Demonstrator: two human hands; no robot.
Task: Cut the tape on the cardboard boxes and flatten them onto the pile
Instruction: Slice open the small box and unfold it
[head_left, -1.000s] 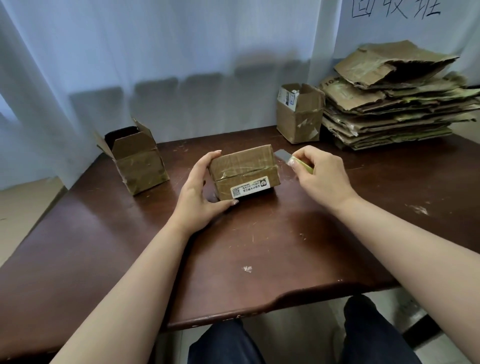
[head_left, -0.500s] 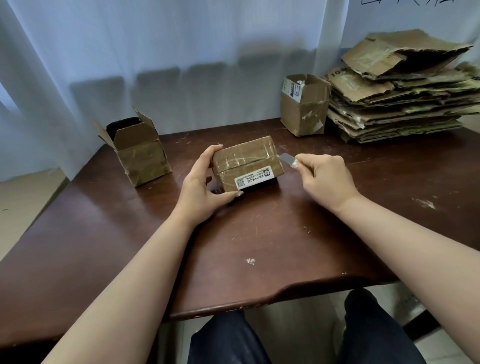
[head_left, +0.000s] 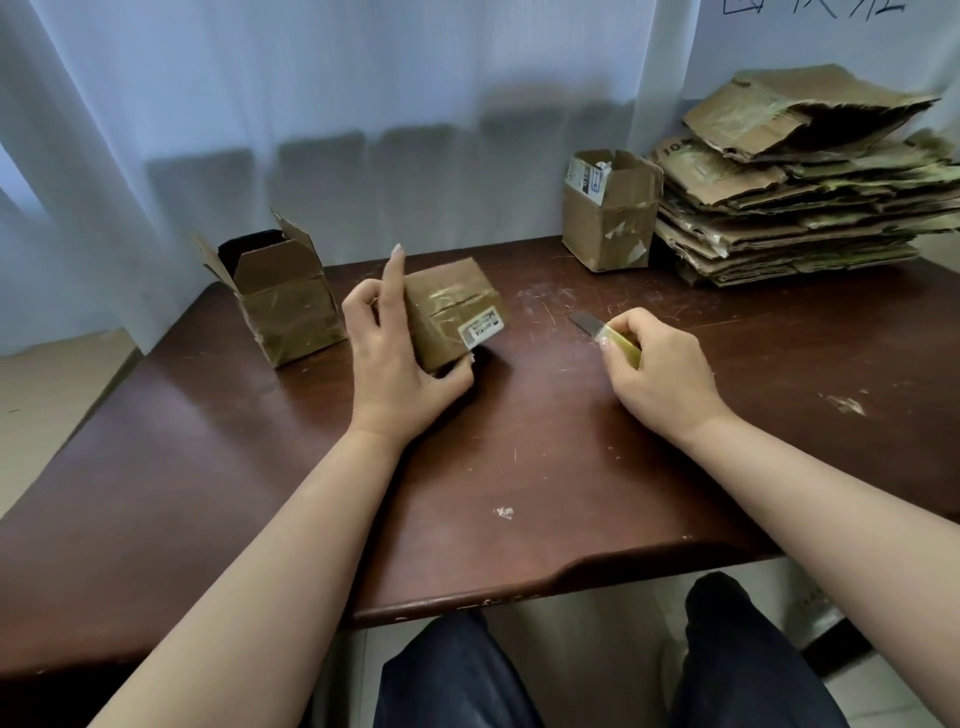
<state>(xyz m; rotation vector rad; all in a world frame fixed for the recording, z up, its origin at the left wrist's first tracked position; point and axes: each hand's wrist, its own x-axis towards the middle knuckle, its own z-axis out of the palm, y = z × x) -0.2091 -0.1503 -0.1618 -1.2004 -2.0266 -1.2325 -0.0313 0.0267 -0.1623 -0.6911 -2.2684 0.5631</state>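
The dark wooden table (head_left: 519, 457) carries everything. At its far right corner sits the pile of flattened cardboard (head_left: 800, 208), with an open-topped box (head_left: 610, 218) touching its left side. A second open box (head_left: 283, 301) stands near the table's far left edge. Between them, toward the table's middle, is the taped box (head_left: 452, 312), tipped up on one edge. It is brown, wrapped in glossy tape, with a white label on its right face and a dark slit across the taped top.

The left hand (head_left: 400, 358) holds this box, thumb beneath, forefinger raised. The right hand (head_left: 660, 369), fingers closed around a yellow utility knife (head_left: 605, 335), lies to the box's right, apart from it, blade pointing left toward it. The box's long axis appears to run away from the person, so the knife hand is probably the one to travel.
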